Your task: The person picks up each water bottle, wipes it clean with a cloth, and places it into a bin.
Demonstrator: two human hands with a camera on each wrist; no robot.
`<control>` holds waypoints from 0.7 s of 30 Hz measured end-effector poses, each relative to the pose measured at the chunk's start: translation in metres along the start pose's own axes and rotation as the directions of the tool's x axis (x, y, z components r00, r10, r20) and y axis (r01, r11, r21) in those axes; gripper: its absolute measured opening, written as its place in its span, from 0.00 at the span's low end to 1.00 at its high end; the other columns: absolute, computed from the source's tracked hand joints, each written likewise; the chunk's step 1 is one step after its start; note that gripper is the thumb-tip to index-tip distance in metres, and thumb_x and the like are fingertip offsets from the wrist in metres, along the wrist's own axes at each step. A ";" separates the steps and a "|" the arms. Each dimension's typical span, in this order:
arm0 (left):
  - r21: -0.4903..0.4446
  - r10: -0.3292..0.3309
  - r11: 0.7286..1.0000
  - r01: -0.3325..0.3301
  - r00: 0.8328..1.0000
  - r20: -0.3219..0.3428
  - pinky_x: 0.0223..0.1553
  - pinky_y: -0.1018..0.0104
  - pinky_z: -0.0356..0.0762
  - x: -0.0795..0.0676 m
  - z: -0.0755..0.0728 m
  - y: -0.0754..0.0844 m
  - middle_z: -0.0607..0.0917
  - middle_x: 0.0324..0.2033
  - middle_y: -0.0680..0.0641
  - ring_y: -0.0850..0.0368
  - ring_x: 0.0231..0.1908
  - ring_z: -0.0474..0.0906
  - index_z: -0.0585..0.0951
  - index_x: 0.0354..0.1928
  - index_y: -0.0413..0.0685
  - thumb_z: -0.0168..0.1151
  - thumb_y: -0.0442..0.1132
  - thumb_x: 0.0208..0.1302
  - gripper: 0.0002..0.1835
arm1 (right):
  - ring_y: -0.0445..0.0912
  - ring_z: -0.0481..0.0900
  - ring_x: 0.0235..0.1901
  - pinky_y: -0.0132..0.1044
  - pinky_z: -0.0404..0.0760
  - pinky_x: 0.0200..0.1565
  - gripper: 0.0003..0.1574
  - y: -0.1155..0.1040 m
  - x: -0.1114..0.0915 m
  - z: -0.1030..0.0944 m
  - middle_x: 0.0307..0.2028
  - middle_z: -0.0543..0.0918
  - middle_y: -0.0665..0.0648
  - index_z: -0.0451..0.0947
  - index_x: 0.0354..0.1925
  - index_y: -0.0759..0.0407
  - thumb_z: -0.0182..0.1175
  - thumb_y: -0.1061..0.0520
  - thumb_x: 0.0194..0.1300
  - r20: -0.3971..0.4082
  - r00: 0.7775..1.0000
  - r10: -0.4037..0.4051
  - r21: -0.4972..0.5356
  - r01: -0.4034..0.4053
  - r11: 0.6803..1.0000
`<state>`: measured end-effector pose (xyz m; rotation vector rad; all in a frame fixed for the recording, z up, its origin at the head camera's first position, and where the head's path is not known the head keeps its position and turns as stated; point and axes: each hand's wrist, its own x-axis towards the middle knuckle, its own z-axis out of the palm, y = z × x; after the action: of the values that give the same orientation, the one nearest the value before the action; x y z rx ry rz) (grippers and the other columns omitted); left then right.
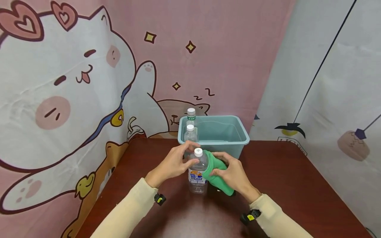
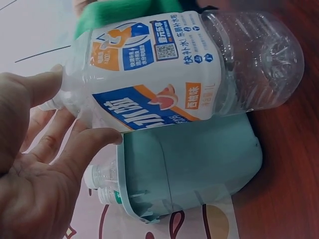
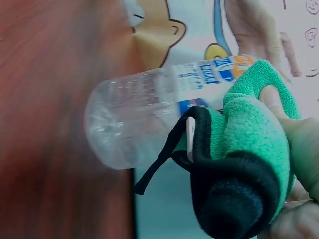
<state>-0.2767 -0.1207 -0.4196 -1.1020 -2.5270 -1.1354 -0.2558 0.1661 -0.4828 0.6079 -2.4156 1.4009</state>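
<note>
A clear plastic bottle (image 1: 197, 186) with a white cap and a blue, white and orange label stands upright in front of the teal bin. My left hand (image 1: 172, 162) holds it near the neck, thumb on the near side and fingers on the far side, as the left wrist view shows. My right hand (image 1: 235, 175) grips a green terry cloth (image 1: 219, 180), thumb pressed into its folds. The cloth lies against the bottle's right side. In the right wrist view, the bunched cloth (image 3: 256, 124) shows a black end and a black strap, and covers part of the label.
Behind the bottle, the teal bin (image 1: 233, 150) sits at the back of the dark red-brown table (image 1: 282, 185). Two clear bottles, a nearer one (image 1: 190, 135) and a farther one (image 1: 191, 118), stand in its left side. A cartoon-printed curtain (image 1: 232, 66) hangs behind.
</note>
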 end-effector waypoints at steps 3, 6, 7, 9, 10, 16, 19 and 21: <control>0.006 -0.002 1.000 0.001 1.000 0.001 0.45 0.69 0.88 -0.001 0.000 0.000 0.92 0.57 0.47 0.50 0.59 0.91 0.78 0.73 0.50 0.80 0.39 0.78 0.28 | 0.40 0.94 0.49 0.32 0.93 0.49 0.39 -0.009 0.005 -0.004 0.60 0.97 0.53 0.89 0.71 0.47 0.90 0.52 0.64 -0.010 1.000 -0.019 0.001 0.019 1.000; -0.009 0.000 1.000 0.000 1.000 0.002 0.49 0.67 0.93 -0.001 -0.001 0.001 0.93 0.60 0.47 0.48 0.61 0.92 0.79 0.71 0.50 0.80 0.38 0.78 0.26 | 0.39 0.93 0.44 0.32 0.92 0.46 0.37 -0.018 0.010 -0.006 0.57 0.98 0.53 0.92 0.69 0.46 0.90 0.50 0.63 -0.022 0.999 -0.046 -0.023 0.045 0.999; -0.014 0.002 1.000 -0.002 1.000 0.000 0.51 0.66 0.94 0.000 -0.001 0.001 0.93 0.61 0.47 0.48 0.61 0.93 0.80 0.70 0.50 0.80 0.38 0.78 0.25 | 0.40 0.94 0.44 0.33 0.93 0.46 0.37 -0.021 0.012 -0.006 0.58 0.98 0.53 0.92 0.69 0.46 0.90 0.50 0.63 -0.022 0.998 -0.061 -0.029 0.060 0.998; -0.019 0.002 1.000 -0.002 1.000 0.001 0.53 0.65 0.95 0.001 -0.002 0.001 0.93 0.63 0.47 0.48 0.62 0.93 0.81 0.68 0.50 0.80 0.38 0.77 0.24 | 0.41 0.95 0.46 0.33 0.93 0.46 0.36 -0.026 0.016 -0.006 0.60 0.97 0.53 0.93 0.68 0.47 0.89 0.50 0.64 -0.014 0.996 -0.093 -0.042 0.092 0.995; -0.022 0.003 1.000 -0.003 1.000 0.002 0.53 0.65 0.95 0.002 -0.003 0.001 0.93 0.64 0.47 0.48 0.62 0.94 0.81 0.67 0.50 0.80 0.38 0.78 0.23 | 0.43 0.95 0.48 0.33 0.94 0.47 0.35 -0.028 0.017 -0.006 0.61 0.97 0.53 0.93 0.68 0.48 0.89 0.50 0.64 -0.006 0.994 -0.109 -0.052 0.109 0.993; -0.038 0.005 0.999 -0.005 1.000 0.002 0.52 0.66 0.95 0.003 -0.004 0.000 0.93 0.64 0.47 0.47 0.63 0.94 0.82 0.66 0.49 0.80 0.38 0.78 0.21 | 0.50 0.97 0.54 0.36 0.95 0.50 0.37 -0.035 0.022 -0.008 0.64 0.95 0.57 0.92 0.70 0.54 0.88 0.50 0.65 0.040 0.983 -0.176 -0.158 0.181 0.971; -0.035 0.008 0.999 -0.008 1.000 0.002 0.51 0.68 0.95 0.003 -0.004 0.000 0.93 0.64 0.47 0.47 0.62 0.94 0.82 0.67 0.49 0.80 0.39 0.77 0.22 | 0.51 0.97 0.53 0.38 0.94 0.49 0.40 -0.035 0.022 -0.009 0.65 0.95 0.58 0.91 0.71 0.55 0.88 0.50 0.64 0.067 0.983 -0.172 -0.177 0.182 0.967; -0.031 0.010 0.999 -0.010 1.000 0.003 0.50 0.67 0.94 0.004 -0.003 0.000 0.93 0.64 0.47 0.48 0.62 0.94 0.82 0.67 0.49 0.80 0.39 0.78 0.23 | 0.51 0.97 0.53 0.39 0.95 0.49 0.41 -0.033 0.021 -0.011 0.66 0.94 0.59 0.90 0.72 0.56 0.88 0.50 0.64 0.077 0.982 -0.173 -0.184 0.184 0.966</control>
<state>-0.2799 -0.1205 -0.4155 -1.1233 -2.5118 -1.1747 -0.2579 0.1565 -0.4435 0.8067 -2.4344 1.0800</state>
